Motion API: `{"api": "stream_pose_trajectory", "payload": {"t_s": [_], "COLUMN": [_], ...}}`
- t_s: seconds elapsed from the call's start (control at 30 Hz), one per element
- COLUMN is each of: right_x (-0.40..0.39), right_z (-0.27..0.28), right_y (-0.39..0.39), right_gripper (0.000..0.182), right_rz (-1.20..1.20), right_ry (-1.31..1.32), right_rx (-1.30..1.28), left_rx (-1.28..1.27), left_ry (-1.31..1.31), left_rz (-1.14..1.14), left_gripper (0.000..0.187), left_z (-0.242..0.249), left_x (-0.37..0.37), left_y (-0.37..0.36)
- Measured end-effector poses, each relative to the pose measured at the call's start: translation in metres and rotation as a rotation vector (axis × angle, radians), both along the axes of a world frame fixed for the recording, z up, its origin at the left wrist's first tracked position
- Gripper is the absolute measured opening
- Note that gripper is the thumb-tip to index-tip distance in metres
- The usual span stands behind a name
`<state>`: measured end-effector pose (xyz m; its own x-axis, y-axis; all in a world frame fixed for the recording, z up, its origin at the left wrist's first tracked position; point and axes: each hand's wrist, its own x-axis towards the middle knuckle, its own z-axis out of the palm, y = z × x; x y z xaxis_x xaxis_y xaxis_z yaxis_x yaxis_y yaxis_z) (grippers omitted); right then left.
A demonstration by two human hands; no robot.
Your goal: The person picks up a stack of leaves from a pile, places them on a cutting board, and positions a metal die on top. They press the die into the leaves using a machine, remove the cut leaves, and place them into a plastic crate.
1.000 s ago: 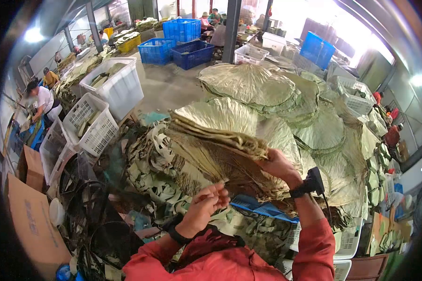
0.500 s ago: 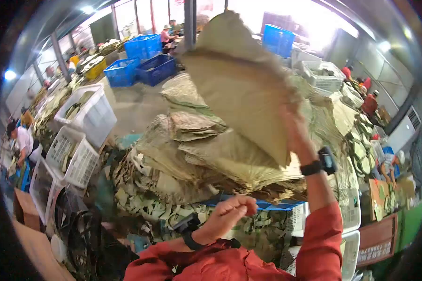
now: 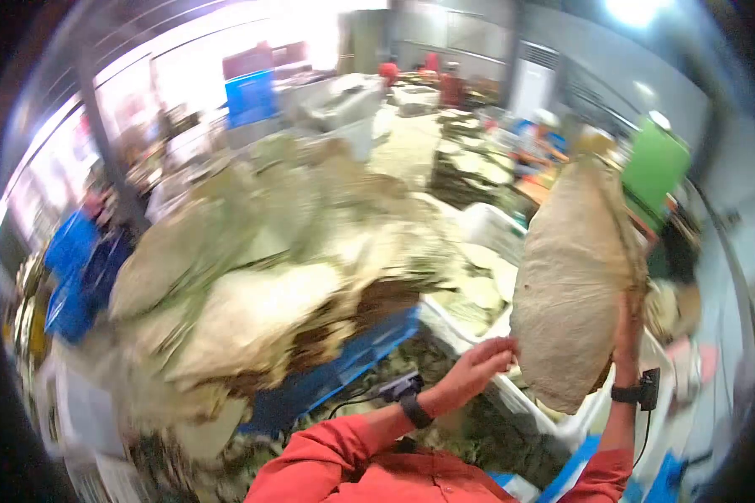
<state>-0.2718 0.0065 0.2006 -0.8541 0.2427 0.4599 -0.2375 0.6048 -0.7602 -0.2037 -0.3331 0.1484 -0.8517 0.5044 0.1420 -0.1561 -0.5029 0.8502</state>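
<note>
My right hand (image 3: pixel 628 335) is closed on the right edge of a large, pale, dried sheet (image 3: pixel 566 285), held upright over a white crate (image 3: pixel 533 411). Just left of the sheet's lower part is my left hand (image 3: pixel 482 369), its fingers loosely together and nothing visible in them; whether the fingertips touch the sheet is unclear. A big pile of similar sheets (image 3: pixel 260 310) lies to the left on a blue crate (image 3: pixel 335 360).
Another white container (image 3: pixel 486 226) with pale pieces stands behind the sheet. Dark and pale scraps cover the floor. A person (image 3: pixel 541 138) sits beyond, near a green panel (image 3: pixel 656 163). A blue crate (image 3: pixel 250 98) stands at the back left.
The view has turned right. My right hand has carried the sheet from above the pile to the right side, over the white crate. My left hand has moved closer to the sheet.
</note>
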Motion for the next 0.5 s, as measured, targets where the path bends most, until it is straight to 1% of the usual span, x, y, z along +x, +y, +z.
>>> {"api": "stream_pose_trajectory", "payload": {"t_s": [0.03, 0.07, 0.1, 0.13, 0.17, 0.2, 0.23, 0.27, 0.3, 0.33, 0.37, 0.4, 0.43, 0.5], "right_x": [0.039, 0.079, 0.112, 0.14, 0.164, 0.187, 0.21, 0.227, 0.242, 0.254, 0.265, 0.275, 0.275, 0.287], "right_z": [0.003, 0.015, 0.023, 0.026, 0.054, 0.035, 0.036, 0.026, 0.016, 0.01, 0.005, 0.001, 0.002, 0.01], "right_y": [0.007, -0.007, -0.016, -0.028, -0.055, -0.053, -0.063, -0.063, -0.063, -0.06, -0.057, -0.053, -0.07, -0.097], "right_gripper": [0.042, 0.034, 0.027, 0.02, 0.023, 0.03, 0.041, 0.047, 0.047, 0.047, 0.047, 0.047, 0.047, 0.05], "right_rz": [-0.135, -0.209, -0.26, -0.311, -0.149, -0.264, -0.345, -0.348, -0.397, -0.435, -0.48, -0.521, -0.565, -0.696], "right_ry": [0.002, -0.012, -0.027, -0.074, 0.151, 0.037, -0.047, -0.121, -0.158, -0.199, -0.266, -0.331, -0.401, -0.37], "right_rx": [0.227, 0.416, 0.565, 0.689, 0.768, 0.749, 0.958, 1.054, 1.08, 1.106, 1.105, 1.105, 1.113, 0.989], "left_rx": [0.08, 0.158, 0.231, 0.324, 0.32, 0.313, 0.224, 0.124, 0.046, -0.027, -0.101, -0.173, -0.14, -0.095], "left_ry": [-0.035, -0.078, -0.165, -0.179, -0.208, -0.238, -0.337, -0.428, -0.541, -0.581, -0.614, -0.64, -0.693, -0.793], "left_rz": [-0.085, -0.181, -0.281, -0.41, -0.513, -0.606, -0.665, -0.716, -0.764, -0.795, -0.824, -0.848, -0.901, -0.966], "left_gripper": [0.043, 0.051, 0.057, 0.061, 0.063, 0.065, 0.066, 0.067, 0.053, 0.047, 0.041, 0.035, 0.033, 0.031], "left_z": [0.004, 0.006, 0.009, 0.026, 0.038, 0.049, 0.059, 0.067, 0.066, 0.047, 0.011, -0.012, -0.018, -0.025], "left_x": [-0.011, -0.02, -0.026, -0.025, -0.025, -0.021, -0.011, -0.002, 0.005, 0.007, 0.008, 0.013, 0.012, 0.023], "left_y": [0.026, 0.058, 0.089, 0.11, 0.127, 0.14, 0.146, 0.149, 0.161, 0.184, 0.212, 0.232, 0.228, 0.247]}}
